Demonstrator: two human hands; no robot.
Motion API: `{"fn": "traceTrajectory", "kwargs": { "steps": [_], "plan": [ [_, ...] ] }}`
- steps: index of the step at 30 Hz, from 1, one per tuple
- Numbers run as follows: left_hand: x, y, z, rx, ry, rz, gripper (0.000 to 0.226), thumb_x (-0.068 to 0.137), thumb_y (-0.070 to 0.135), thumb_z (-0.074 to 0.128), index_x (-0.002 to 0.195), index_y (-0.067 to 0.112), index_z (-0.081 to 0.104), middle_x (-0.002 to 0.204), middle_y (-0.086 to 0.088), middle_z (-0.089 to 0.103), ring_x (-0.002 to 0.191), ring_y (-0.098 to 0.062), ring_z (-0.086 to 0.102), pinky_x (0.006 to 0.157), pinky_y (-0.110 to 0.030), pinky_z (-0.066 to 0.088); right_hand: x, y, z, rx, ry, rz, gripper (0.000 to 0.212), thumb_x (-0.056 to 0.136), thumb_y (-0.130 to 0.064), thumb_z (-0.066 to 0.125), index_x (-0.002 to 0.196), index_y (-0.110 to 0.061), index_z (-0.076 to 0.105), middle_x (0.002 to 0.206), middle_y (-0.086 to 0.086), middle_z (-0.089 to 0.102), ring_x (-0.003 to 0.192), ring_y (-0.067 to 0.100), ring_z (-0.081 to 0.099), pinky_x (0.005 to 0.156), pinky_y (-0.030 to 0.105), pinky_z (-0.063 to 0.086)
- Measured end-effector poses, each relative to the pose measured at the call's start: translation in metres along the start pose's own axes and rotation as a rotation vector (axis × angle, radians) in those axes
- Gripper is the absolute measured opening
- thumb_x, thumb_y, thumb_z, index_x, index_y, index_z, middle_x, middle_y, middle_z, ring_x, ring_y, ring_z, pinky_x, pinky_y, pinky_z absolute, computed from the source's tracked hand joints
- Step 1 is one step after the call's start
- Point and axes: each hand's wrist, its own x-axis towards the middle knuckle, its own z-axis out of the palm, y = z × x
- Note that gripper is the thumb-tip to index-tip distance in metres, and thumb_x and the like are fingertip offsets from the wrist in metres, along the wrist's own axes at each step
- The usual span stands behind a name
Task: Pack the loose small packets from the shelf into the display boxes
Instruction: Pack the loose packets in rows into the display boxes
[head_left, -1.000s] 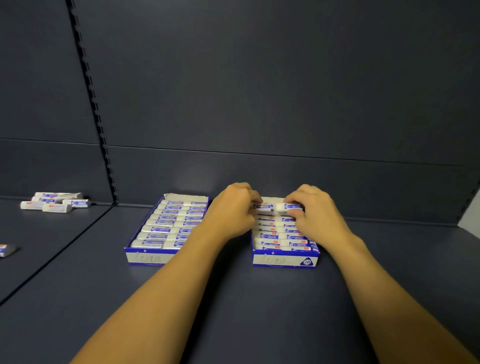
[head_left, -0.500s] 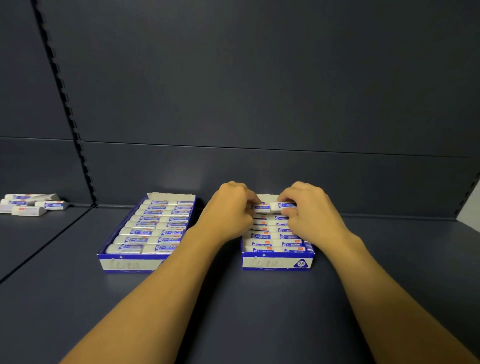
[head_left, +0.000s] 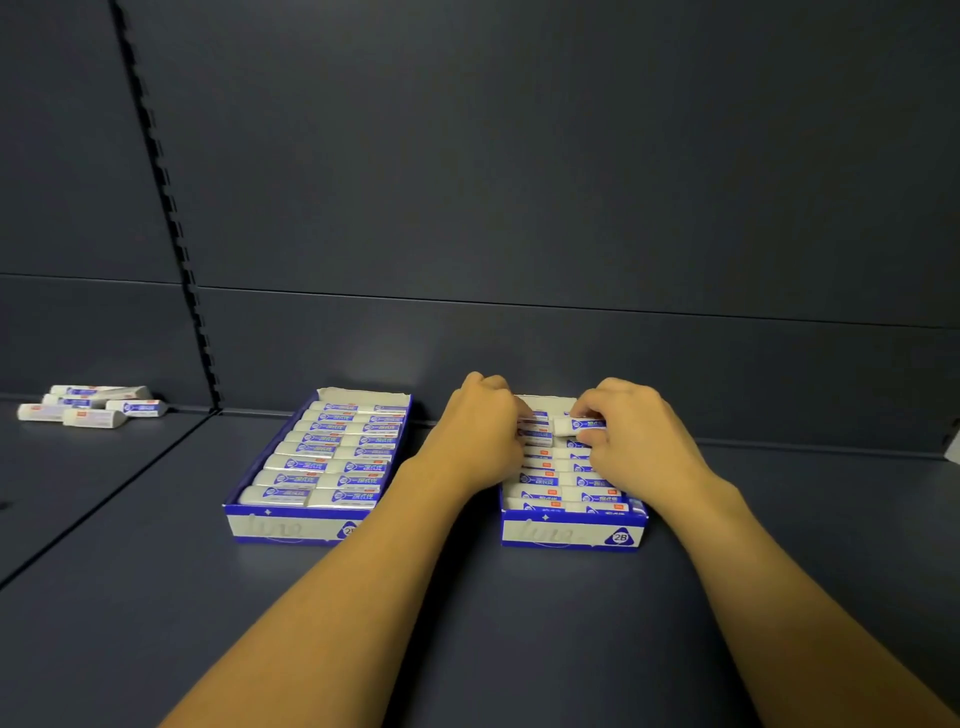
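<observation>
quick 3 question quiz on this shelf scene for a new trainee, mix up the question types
1. True or false: both hands are at the left box.
2. What does the right hand pinch? A) a packet B) a box flap C) nothing
3. Where do the loose packets lie?

Key
1. False: the left hand and right hand work at the far end of the right box.
2. A: it pinches a packet above the far rows.
3. On the shelf, far left by the back wall, apart from both boxes.
</observation>
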Motion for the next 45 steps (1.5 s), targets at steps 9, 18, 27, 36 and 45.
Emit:
{"fn": "traceTrajectory", "kwargs": {
  "steps": [9, 18, 27, 36, 45],
  "plan": [
    [-0.001, 0.001, -0.004, 0.047, 0.015, 0.007, 0.024, 0.093, 0.021, 0.064, 0.113, 0.026, 0.076, 0.115, 0.003, 0.067, 0.113, -0.019, 0.053, 0.1, -0.037, 0.043, -0.001, -0.001, -0.001, -0.047, 0.004, -0.019, 0.034, 0.088, -0.027, 0.076, 0.121, -0.026, 0.066, 0.121, -0.008, 0.056, 0.104, 0.008, 0.055, 0.077, 0.021, 0.046],
    [-0.002, 0.0, -0.001, 0.016, 0.036, 0.015, 0.023, 0.093, 0.022, 0.065, 0.113, 0.024, 0.076, 0.115, 0.002, 0.067, 0.112, -0.018, 0.052, 0.098, -0.035, 0.045, 0.0, -0.004, 0.001, -0.092, -0.059, 0.0, 0.037, 0.092, -0.032, 0.072, 0.128, -0.023, 0.067, 0.124, -0.006, 0.055, 0.107, 0.011, 0.055, 0.084, 0.024, 0.05],
    [-0.002, 0.0, 0.0, 0.004, 0.046, 0.011, 0.025, 0.093, 0.022, 0.065, 0.115, 0.022, 0.075, 0.117, 0.001, 0.067, 0.113, -0.016, 0.053, 0.098, -0.034, 0.049, 0.002, -0.006, -0.001, -0.105, -0.105, 0.014, 0.032, 0.091, -0.032, 0.072, 0.123, -0.027, 0.068, 0.123, -0.003, 0.063, 0.102, 0.013, 0.061, 0.084, 0.024, 0.052],
    [-0.001, -0.001, 0.003, -0.002, 0.061, 0.017, 0.024, 0.093, 0.019, 0.064, 0.114, 0.02, 0.076, 0.117, -0.001, 0.067, 0.113, -0.019, 0.053, 0.097, -0.035, 0.05, 0.004, -0.006, 0.002, -0.178, -0.132, -0.009, 0.022, 0.093, -0.03, 0.07, 0.114, -0.025, 0.072, 0.117, -0.001, 0.063, 0.096, 0.015, 0.062, 0.078, 0.023, 0.053],
    [-0.009, 0.001, -0.012, -0.065, 0.041, -0.009, 0.023, 0.094, 0.023, 0.065, 0.113, 0.018, 0.076, 0.112, -0.001, 0.067, 0.107, -0.017, 0.059, 0.091, -0.032, 0.052, -0.004, -0.011, -0.004, -0.063, -0.093, 0.016, 0.025, 0.089, -0.029, 0.075, 0.112, -0.024, 0.069, 0.116, -0.004, 0.061, 0.091, 0.01, 0.058, 0.069, 0.018, 0.045]
  ]
}}
